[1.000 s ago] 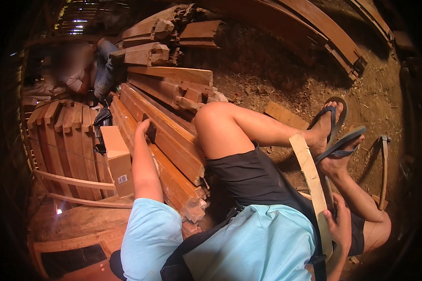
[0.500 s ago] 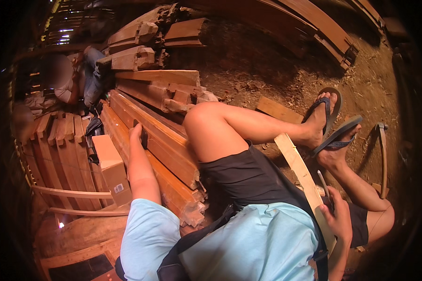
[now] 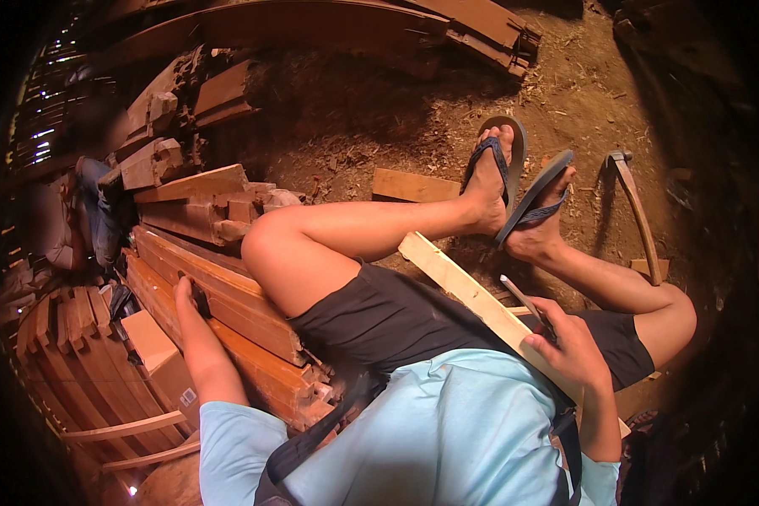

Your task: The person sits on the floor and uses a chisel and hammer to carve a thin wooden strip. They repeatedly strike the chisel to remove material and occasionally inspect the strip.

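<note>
My left hand reaches out to the stacked reddish timbers on the left. Its fingers are closed around a small dark object, whose kind I cannot make out. My right hand grips a slim chisel-like tool with a grey blade that points up and left; its handle is mostly hidden in the hand. A pale wooden strip lies slanting across my lap, under the right hand, with its far end close to my feet.
A cardboard box stands left of my left arm, by a row of upright boards. A long-handled tool and a short board lie on the dirt floor. Another person sits at far left; beams lie behind.
The view has swung to the right, so the timbers, box and other person now appear further left. Both hands keep nearly the same hold, and the strip still rests across my lap.
</note>
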### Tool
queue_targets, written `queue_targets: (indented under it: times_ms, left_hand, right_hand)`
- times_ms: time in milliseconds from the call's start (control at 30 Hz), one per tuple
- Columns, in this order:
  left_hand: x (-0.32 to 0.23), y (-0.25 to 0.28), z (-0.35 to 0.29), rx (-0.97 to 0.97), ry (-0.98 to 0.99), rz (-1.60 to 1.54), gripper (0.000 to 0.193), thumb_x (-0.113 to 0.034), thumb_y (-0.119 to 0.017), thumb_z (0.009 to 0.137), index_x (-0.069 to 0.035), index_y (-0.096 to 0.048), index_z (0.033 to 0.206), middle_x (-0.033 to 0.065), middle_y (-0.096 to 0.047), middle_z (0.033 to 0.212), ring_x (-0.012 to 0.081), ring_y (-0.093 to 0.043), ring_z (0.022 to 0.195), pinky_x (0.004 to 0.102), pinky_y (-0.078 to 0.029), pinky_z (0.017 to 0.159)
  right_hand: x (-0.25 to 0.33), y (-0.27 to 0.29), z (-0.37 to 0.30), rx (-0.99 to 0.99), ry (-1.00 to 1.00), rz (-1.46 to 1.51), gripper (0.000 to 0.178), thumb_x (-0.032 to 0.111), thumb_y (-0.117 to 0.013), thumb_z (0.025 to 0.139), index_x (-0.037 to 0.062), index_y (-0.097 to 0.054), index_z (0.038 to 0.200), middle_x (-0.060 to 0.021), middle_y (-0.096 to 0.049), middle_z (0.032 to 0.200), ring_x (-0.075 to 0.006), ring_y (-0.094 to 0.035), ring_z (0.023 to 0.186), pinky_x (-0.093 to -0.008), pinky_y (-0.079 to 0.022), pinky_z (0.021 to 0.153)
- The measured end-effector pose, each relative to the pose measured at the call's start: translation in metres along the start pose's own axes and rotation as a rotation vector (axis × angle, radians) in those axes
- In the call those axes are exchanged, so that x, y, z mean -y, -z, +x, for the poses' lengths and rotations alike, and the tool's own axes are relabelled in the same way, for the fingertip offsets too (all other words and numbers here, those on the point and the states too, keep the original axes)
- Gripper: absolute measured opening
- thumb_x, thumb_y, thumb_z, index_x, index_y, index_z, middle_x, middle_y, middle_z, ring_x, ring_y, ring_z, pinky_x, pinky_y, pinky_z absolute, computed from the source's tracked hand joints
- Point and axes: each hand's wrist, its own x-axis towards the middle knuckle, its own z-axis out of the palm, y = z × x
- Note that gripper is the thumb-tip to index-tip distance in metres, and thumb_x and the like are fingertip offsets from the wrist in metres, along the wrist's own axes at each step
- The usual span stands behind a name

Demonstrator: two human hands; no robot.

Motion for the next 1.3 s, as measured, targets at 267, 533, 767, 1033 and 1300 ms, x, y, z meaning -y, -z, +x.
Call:
queue_targets:
  times_ms: [267,533,767,1033,1300]
  left_hand:
    - [0.026,0.015,0.038,0.302,-0.069,-0.137,0.026,-0.029,-0.062,0.091,-0.005,-0.055,0.097,0.0086,-0.059,0.083,0.0253,-0.059,0.077,0.0405,-0.052,0.086]
    - [0.038,0.032,0.06,0.608,-0.096,-0.224,0.027,-0.033,-0.06,0.095,-0.011,-0.053,0.08,0.0045,-0.053,0.07,0.0207,-0.055,0.069,0.0407,-0.052,0.086]
    - [0.035,0.029,0.06,0.634,-0.101,-0.221,0.028,-0.034,-0.059,0.096,-0.012,-0.053,0.078,0.0042,-0.053,0.07,0.0203,-0.054,0.069,0.0406,-0.052,0.086]
    - [0.029,0.027,0.051,0.558,-0.11,-0.189,0.026,-0.033,-0.061,0.094,-0.009,-0.054,0.087,0.0066,-0.055,0.077,0.0229,-0.056,0.075,0.0404,-0.051,0.088]
    - [0.029,0.026,0.046,0.503,-0.135,-0.152,0.028,-0.032,-0.063,0.092,-0.006,-0.055,0.096,0.0091,-0.058,0.085,0.0256,-0.058,0.081,0.0402,-0.051,0.089]
  right_hand:
    - [0.001,0.002,0.002,0.013,-0.003,0.012,0.05,0.012,-0.07,0.083,0.0047,-0.049,0.129,-0.0218,-0.065,0.096,-0.0388,-0.064,0.088,-0.0417,-0.05,0.077]
    - [-0.009,-0.002,0.005,-0.005,0.011,0.006,0.053,0.015,-0.072,0.083,0.006,-0.048,0.13,-0.0167,-0.063,0.085,-0.0316,-0.063,0.077,-0.037,-0.049,0.071]
    - [-0.014,-0.003,0.006,-0.035,0.048,0.026,0.054,0.017,-0.073,0.082,0.0058,-0.049,0.13,-0.0144,-0.063,0.083,-0.0277,-0.063,0.074,-0.0354,-0.049,0.068]
    - [-0.006,0.003,0.006,0.031,-0.047,0.053,0.051,0.015,-0.07,0.084,0.0053,-0.049,0.13,-0.0194,-0.066,0.09,-0.0386,-0.065,0.087,-0.0418,-0.049,0.077]
    - [-0.008,0.003,0.007,0.04,-0.033,0.041,0.051,0.017,-0.07,0.084,0.0058,-0.049,0.13,-0.0192,-0.067,0.092,-0.0392,-0.065,0.09,-0.0426,-0.05,0.078]
